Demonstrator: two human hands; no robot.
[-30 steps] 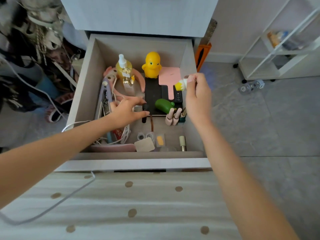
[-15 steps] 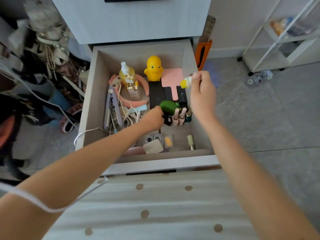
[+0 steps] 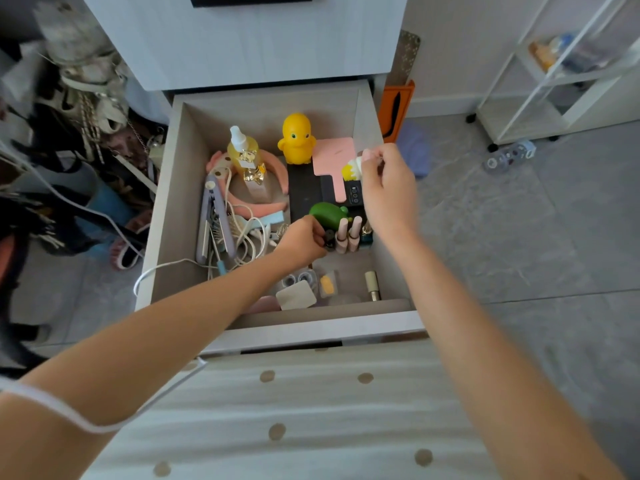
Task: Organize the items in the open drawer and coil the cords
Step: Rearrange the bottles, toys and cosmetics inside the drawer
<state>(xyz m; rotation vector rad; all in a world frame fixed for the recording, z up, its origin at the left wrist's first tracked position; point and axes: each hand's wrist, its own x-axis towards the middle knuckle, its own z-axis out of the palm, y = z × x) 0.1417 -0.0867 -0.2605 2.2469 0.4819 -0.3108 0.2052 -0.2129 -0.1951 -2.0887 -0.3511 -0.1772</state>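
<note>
Drawer (image 3: 313, 330) over grey floor (image 3: 519, 244) — left hand (image 3: 300, 241) gripping black piece (image 3: 329, 236), right hand (image 3: 388, 192) yellow item (image 3: 350, 170)

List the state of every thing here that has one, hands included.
Lower drawer: open, pulled out.
Upper drawer: closed.
White cords: loose tangle, uncoiled; one trails out over the drawer's left wall.
Spray bottle: upright.
Yellow duck: upright.
Pink tubes: standing on end.
Left hand: grips a small dark item.
Right hand: pinches a yellow-and-white item.
</note>
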